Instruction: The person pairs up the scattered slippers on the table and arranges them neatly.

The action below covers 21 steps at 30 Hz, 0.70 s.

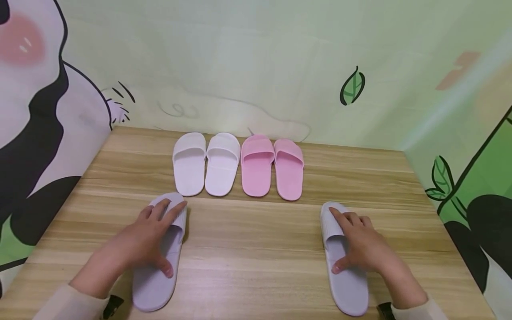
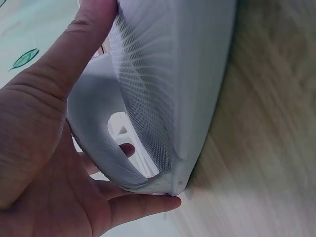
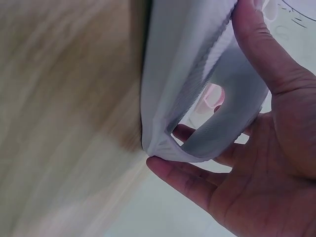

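On the wooden tabletop point(image 1: 256, 266), two grey-lavender slippers lie far apart, toes pointing away. Over the left grey slipper point(image 1: 154, 291) is my left hand point(image 1: 138, 242), its spread fingers on the strap and its thumb at the insole. The left wrist view shows that hand's fingers reaching around the outside of the strap point(image 2: 94, 113). My right hand point(image 1: 364, 244) lies across the right grey slipper point(image 1: 350, 291), fingers at the strap, thumb on the insole. In the right wrist view one fingertip touches the strap's lower corner; the fingers are extended, not curled tightly.
A pair of white slippers point(image 1: 190, 175) and a pair of pink slippers point(image 1: 257, 178) stand side by side at the back, toes toward the wall. Cartoon-printed sheets point(image 1: 256, 66) enclose the tabletop at the back and both sides.
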Each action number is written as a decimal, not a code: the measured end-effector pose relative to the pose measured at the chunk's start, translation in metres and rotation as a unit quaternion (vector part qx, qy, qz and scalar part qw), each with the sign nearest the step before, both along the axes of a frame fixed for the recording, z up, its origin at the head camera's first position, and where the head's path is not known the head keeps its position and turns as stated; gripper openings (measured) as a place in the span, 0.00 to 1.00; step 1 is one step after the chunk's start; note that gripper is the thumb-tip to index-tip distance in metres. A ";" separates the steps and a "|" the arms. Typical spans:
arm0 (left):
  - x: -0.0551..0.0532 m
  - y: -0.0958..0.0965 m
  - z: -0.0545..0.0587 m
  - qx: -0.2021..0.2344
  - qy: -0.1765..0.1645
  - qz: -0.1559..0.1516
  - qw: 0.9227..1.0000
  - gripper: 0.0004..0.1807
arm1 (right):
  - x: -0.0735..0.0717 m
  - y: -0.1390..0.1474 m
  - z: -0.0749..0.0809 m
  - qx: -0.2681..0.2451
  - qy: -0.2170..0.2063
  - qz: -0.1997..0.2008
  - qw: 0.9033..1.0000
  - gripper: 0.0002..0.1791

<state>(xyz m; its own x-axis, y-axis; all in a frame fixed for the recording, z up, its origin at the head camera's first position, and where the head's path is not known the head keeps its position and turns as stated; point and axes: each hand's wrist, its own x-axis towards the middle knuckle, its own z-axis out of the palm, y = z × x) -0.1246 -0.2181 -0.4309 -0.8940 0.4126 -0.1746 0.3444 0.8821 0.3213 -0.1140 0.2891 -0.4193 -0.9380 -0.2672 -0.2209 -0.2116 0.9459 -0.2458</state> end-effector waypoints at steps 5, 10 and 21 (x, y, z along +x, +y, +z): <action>0.003 0.007 -0.001 -0.002 0.002 -0.007 1.000 0.86 | 0.000 -0.004 0.000 -0.001 0.003 0.001 1.000 0.81; 0.006 0.014 -0.001 -0.001 0.009 -0.013 1.000 0.86 | 0.000 -0.009 -0.001 0.002 0.013 0.007 1.000 0.80; 0.007 0.032 0.001 -0.005 0.011 -0.032 0.999 0.86 | 0.000 -0.020 -0.002 0.003 0.025 0.016 1.000 0.81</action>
